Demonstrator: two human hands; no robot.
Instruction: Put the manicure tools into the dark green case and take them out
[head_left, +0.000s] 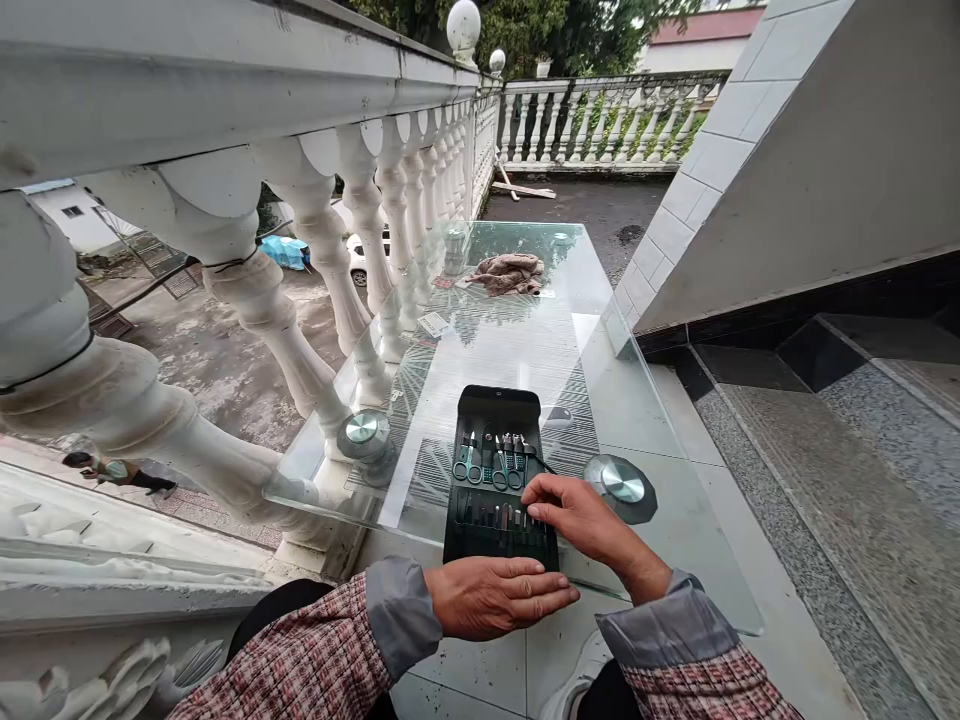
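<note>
An open black manicure set case [502, 545] lies at the near edge of the glass table. Its upper half holds small scissors [466, 462], nail clippers [517, 450] and other metal tools under straps; slim tools [491, 515] stand in a row in the lower half. My left hand [502, 597] stretches flat across the case's near edge, fingers straight and together, holding nothing. At the case's right side, my right hand [589, 525] has its thumb and forefinger closed over the end of the lower row; whatever is between the fingertips is hidden.
The glass table [510, 340] has round metal-capped supports, one a disc [624, 482] right of the case. A brown cloth [508, 272] lies on its far end. A white balustrade [322, 230] runs along the left; stone steps [817, 490] rise on the right.
</note>
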